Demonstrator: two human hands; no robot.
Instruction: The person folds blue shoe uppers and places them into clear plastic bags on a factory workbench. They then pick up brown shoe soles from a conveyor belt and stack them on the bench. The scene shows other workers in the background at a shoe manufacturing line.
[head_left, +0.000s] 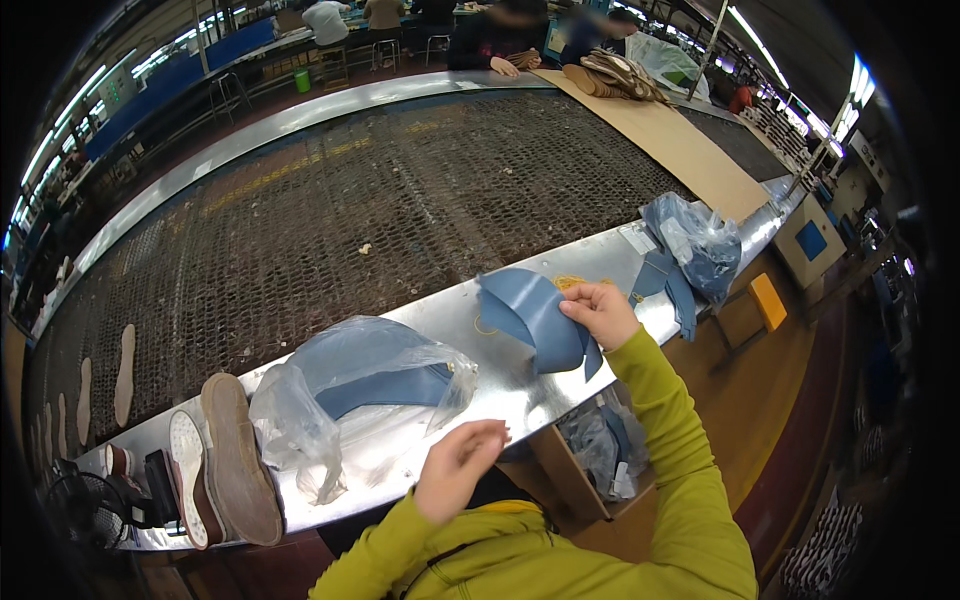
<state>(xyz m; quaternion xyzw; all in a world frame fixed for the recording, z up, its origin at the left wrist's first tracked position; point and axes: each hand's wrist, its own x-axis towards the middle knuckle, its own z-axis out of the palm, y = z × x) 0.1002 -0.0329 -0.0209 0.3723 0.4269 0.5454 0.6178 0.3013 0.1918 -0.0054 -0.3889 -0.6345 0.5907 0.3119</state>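
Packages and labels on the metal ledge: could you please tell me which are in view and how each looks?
Clear plastic bag: on the ledge by the left hand, crumpled, holding blue pieces.
Second plastic bag: far right of the ledge, bluish, bunched.
White label: flat beside that bag, small, rectangular.
Blue box: beyond the ledge's right end, white-framed.

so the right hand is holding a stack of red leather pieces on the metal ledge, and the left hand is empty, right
Not quite: the leather pieces held by the right hand are blue, not red, as the head view shows. They do rest on the metal ledge, and the left hand is empty.
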